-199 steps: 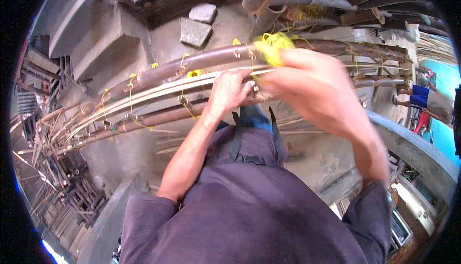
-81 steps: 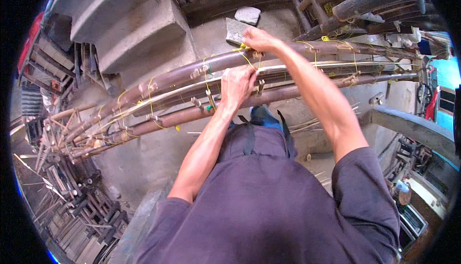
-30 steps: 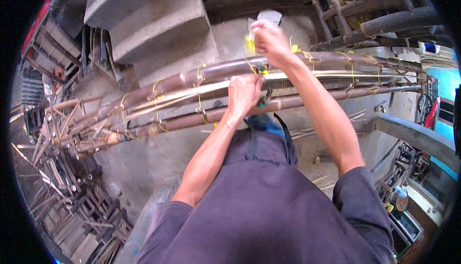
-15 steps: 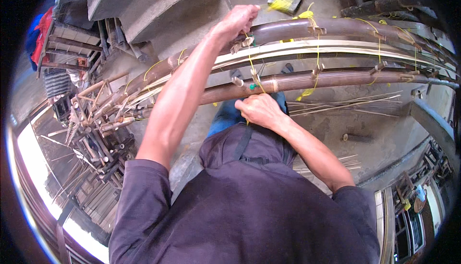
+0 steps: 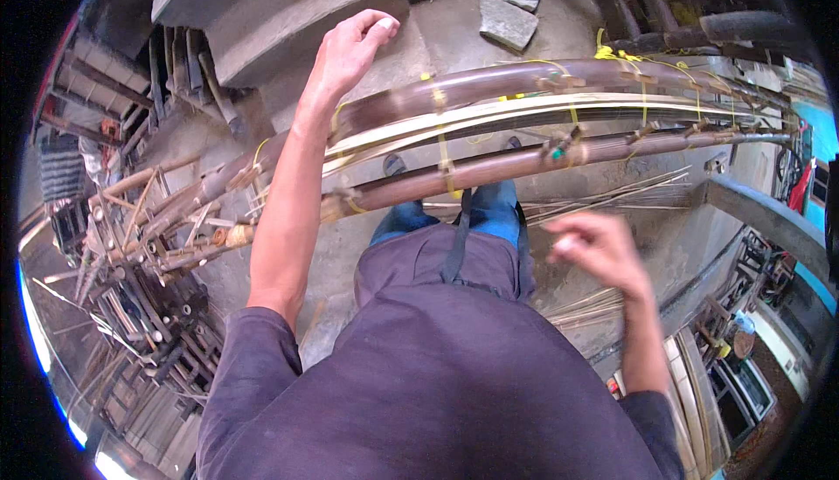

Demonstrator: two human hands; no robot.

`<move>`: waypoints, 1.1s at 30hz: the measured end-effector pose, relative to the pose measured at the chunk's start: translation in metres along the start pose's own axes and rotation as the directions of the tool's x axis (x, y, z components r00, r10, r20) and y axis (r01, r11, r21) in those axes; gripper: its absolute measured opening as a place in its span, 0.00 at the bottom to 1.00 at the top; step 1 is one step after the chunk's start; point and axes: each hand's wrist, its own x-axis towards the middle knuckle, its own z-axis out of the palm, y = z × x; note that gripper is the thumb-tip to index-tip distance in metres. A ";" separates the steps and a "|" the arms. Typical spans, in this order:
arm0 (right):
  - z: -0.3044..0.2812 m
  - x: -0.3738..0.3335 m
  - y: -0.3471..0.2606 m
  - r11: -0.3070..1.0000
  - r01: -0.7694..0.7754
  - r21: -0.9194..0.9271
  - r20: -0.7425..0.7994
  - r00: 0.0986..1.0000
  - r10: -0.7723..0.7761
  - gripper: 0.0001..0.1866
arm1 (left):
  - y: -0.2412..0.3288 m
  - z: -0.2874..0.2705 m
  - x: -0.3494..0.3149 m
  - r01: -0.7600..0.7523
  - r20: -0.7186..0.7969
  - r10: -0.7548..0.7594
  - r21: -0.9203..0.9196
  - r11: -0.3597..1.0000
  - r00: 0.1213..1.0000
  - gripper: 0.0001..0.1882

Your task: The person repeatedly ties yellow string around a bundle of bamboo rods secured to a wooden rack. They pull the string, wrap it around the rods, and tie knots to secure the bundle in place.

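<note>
Two long brown bamboo poles run across in front of me: a far pole [image 5: 494, 76] and a near pole [image 5: 498, 162]. Pale thin strips [image 5: 516, 107] lie between them, and a yellow cord [image 5: 442, 135] spans from pole to pole. Beyond the far pole, above its left part, is my left hand [image 5: 351, 50], its fingers curled in; whatever they may hold does not show. My right hand [image 5: 599, 248] hangs in the air on my side of the near pole, right of my legs. Motion blurs its bent fingers, and I see nothing in them.
Stone blocks [image 5: 509, 21] lie on the floor beyond the poles, beside concrete steps [image 5: 297, 21]. Cut bamboo pieces [image 5: 166, 305] are heaped at the left. Loose thin sticks [image 5: 612, 196] lie on the floor behind the near pole. A low concrete ledge [image 5: 769, 214] stands at the right.
Both hands have come away from the cord at the poles. The left stays raised beyond the far pole; the right has swung right and back toward me. The whole view has shifted.
</note>
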 end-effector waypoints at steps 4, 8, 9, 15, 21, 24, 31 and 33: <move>0.171 0.099 0.106 0.829 -0.224 0.512 -0.091 0.946 0.312 0.27 | 0.003 -0.003 -0.034 -0.078 -0.057 0.073 -0.091 0.993 0.996 0.16; 0.099 0.069 -0.058 0.895 0.274 -0.352 -0.118 0.936 -0.333 0.06 | 0.017 0.017 -0.103 -0.138 0.094 0.130 0.079 0.987 0.987 0.15; 0.076 0.065 -0.113 0.809 0.306 -0.501 -0.083 0.914 -0.397 0.05 | -0.003 0.036 -0.115 -0.138 0.166 0.115 0.134 0.981 0.979 0.15; 0.086 0.176 -0.199 0.282 0.818 -0.501 0.463 0.529 -0.711 0.13 | -0.007 0.088 -0.132 -0.194 -0.260 0.336 0.452 0.871 0.905 0.09; 0.043 0.277 -0.060 0.890 0.219 -0.400 -0.002 0.971 -0.240 0.18 | 0.010 0.094 -0.128 -0.246 -0.175 0.308 0.304 0.920 0.935 0.08; 0.083 0.190 -0.111 0.832 0.335 0.442 -0.154 0.942 -0.297 0.10 | -0.009 0.086 -0.132 -0.179 -0.262 0.254 0.278 0.944 0.931 0.08; 0.181 0.149 0.041 0.758 0.572 -0.313 0.240 0.820 -0.520 0.09 | 0.039 0.070 -0.097 -0.012 0.095 0.049 -0.352 0.936 0.994 0.15; 0.177 0.124 0.026 0.812 0.463 -0.355 0.257 0.883 -0.392 0.08 | 0.070 0.055 -0.066 0.086 0.219 -0.024 -0.279 0.956 0.976 0.17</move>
